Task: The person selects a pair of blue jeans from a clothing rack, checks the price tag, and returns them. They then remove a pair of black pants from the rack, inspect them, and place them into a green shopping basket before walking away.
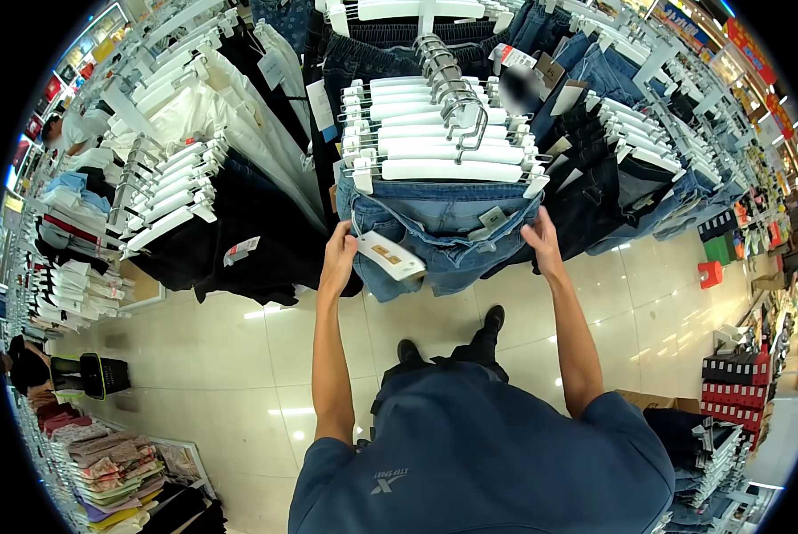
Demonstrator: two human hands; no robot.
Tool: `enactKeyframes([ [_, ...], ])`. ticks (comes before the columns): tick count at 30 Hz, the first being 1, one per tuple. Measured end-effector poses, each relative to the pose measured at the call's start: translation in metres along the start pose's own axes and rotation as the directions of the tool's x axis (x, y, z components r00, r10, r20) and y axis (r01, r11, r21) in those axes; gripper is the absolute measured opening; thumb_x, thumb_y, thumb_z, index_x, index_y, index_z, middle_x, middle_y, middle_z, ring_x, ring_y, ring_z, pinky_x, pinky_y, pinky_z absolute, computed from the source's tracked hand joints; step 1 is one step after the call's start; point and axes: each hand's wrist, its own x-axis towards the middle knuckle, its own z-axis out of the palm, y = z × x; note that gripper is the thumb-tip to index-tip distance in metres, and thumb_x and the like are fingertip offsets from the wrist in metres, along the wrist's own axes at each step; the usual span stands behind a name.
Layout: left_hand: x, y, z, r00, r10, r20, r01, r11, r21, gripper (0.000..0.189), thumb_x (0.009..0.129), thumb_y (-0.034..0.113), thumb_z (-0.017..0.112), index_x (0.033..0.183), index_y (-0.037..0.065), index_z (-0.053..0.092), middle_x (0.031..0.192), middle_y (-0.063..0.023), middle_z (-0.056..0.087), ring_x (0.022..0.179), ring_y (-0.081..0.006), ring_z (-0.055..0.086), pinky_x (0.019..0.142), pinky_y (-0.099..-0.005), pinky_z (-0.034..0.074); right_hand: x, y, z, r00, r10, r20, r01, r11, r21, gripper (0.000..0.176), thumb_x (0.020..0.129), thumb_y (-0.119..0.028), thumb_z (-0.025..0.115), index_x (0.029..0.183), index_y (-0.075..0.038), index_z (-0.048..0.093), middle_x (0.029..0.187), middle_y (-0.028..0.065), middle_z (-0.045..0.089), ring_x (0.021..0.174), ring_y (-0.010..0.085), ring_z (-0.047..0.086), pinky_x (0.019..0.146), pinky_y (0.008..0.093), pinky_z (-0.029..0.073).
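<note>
Blue denim jeans [452,255] hang by their waistband from the front white clip hanger [452,171], with several more white hangers behind it. My left hand [338,254] is at the left side of the jeans, fingers closed on the denim edge near a white paper tag [390,256]. On the other side, my right hand [542,238] touches the jeans' right edge, its thumb and fingers around the denim. A smaller tag [492,218] shows inside the waistband.
Black trousers [238,236] hang on the left and dark jeans [595,191] on the right. Shoe boxes [735,368] are stacked far right. A black basket [104,376] stands on the tiled floor at left. Another person [71,132] is at the far upper left.
</note>
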Motion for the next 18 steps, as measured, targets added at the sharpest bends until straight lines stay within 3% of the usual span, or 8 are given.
enactKeyframes([
  [2, -0.005, -0.008, 0.000, 0.997, -0.059, 0.051, 0.060, 0.998, -0.011, 0.068, 0.087, 0.052, 0.054, 0.125, -0.003, 0.041, 0.111, -0.0131, 0.053, 0.105, -0.0198, 0.047, 0.092, -0.0281, 0.036, -0.002, 0.009, 0.000, 0.999, 0.032, -0.006, -0.032, 0.999, -0.009, 0.047, 0.079, -0.016, 0.068, 0.117, -0.001, 0.045, 0.112, 0.0068, 0.053, 0.102, 0.0141, 0.047, 0.092, 0.0280, 0.036],
  [5, -0.007, -0.030, 0.009, 0.999, -0.014, -0.038, 0.013, 1.000, -0.014, 0.093, 0.074, 0.055, 0.068, 0.134, -0.002, 0.028, 0.123, -0.0199, 0.046, 0.111, -0.0256, 0.047, 0.095, -0.0337, 0.036, -0.004, 0.023, 0.005, 0.994, 0.046, -0.096, -0.060, 0.987, -0.147, 0.044, 0.079, -0.011, 0.067, 0.115, 0.000, 0.045, 0.112, 0.0091, 0.055, 0.102, 0.0153, 0.050, 0.092, 0.0292, 0.038],
  [7, -0.015, -0.039, 0.009, 0.992, -0.119, -0.034, 0.121, 0.991, 0.059, 0.101, 0.066, 0.054, 0.074, 0.135, -0.004, 0.027, 0.125, -0.0252, 0.045, 0.115, -0.0288, 0.046, 0.097, -0.0353, 0.036, -0.006, 0.028, 0.010, 0.986, 0.058, -0.154, -0.085, 0.981, -0.172, 0.041, 0.080, -0.007, 0.065, 0.116, 0.001, 0.046, 0.108, 0.0100, 0.059, 0.097, 0.0161, 0.054, 0.087, 0.0291, 0.042],
  [9, -0.022, -0.045, 0.013, 0.984, -0.165, -0.065, 0.174, 0.969, 0.177, 0.086, 0.070, 0.040, 0.075, 0.130, -0.006, 0.034, 0.118, -0.0230, 0.052, 0.109, -0.0259, 0.051, 0.093, -0.0335, 0.040, -0.010, 0.036, 0.012, 0.976, 0.064, -0.208, -0.106, 0.975, -0.196, 0.037, 0.082, -0.007, 0.063, 0.115, 0.001, 0.050, 0.104, 0.0094, 0.062, 0.092, 0.0160, 0.057, 0.084, 0.0283, 0.044],
  [11, -0.028, -0.045, 0.017, 0.962, -0.270, 0.037, 0.266, 0.960, 0.091, 0.065, 0.074, 0.025, 0.072, 0.122, -0.008, 0.043, 0.107, -0.0179, 0.060, 0.097, -0.0224, 0.058, 0.086, -0.0306, 0.045, -0.015, 0.043, 0.010, 0.964, 0.156, -0.216, -0.199, 0.962, -0.190, 0.028, 0.083, -0.009, 0.062, 0.109, 0.002, 0.055, 0.097, 0.0071, 0.064, 0.085, 0.0142, 0.057, 0.080, 0.0271, 0.045],
  [12, -0.033, -0.044, 0.023, 0.973, -0.229, -0.014, 0.229, 0.970, 0.086, 0.043, 0.078, 0.013, 0.066, 0.113, -0.007, 0.052, 0.094, -0.0121, 0.065, 0.085, -0.0190, 0.062, 0.079, -0.0296, 0.047, -0.017, 0.047, 0.008, 0.955, 0.202, -0.219, -0.244, 0.952, -0.187, 0.025, 0.084, -0.010, 0.061, 0.106, 0.003, 0.058, 0.093, 0.0059, 0.065, 0.082, 0.0133, 0.058, 0.077, 0.0265, 0.045],
  [15, -0.044, -0.083, 0.024, 0.947, -0.309, -0.094, 0.319, 0.940, 0.122, 0.033, 0.079, 0.011, 0.063, 0.107, -0.006, 0.057, 0.091, -0.0133, 0.067, 0.085, -0.0199, 0.063, 0.077, -0.0311, 0.047, -0.022, 0.066, 0.003, 0.945, 0.180, -0.274, -0.240, 0.949, -0.203, 0.016, 0.086, -0.011, 0.060, 0.094, 0.003, 0.063, 0.082, 0.0025, 0.064, 0.074, 0.0096, 0.055, 0.071, 0.0251, 0.045],
  [18, -0.056, -0.108, 0.026, 0.967, -0.154, -0.202, 0.203, 0.946, 0.252, 0.026, 0.085, 0.009, 0.056, 0.108, -0.005, 0.057, 0.094, -0.0194, 0.066, 0.087, -0.0303, 0.063, 0.077, -0.0344, 0.046, -0.023, 0.080, -0.004, 0.947, 0.107, -0.304, -0.180, 0.958, -0.224, 0.018, 0.088, -0.013, 0.058, 0.094, 0.004, 0.063, 0.085, 0.0009, 0.064, 0.076, 0.0079, 0.053, 0.072, 0.0231, 0.043],
])
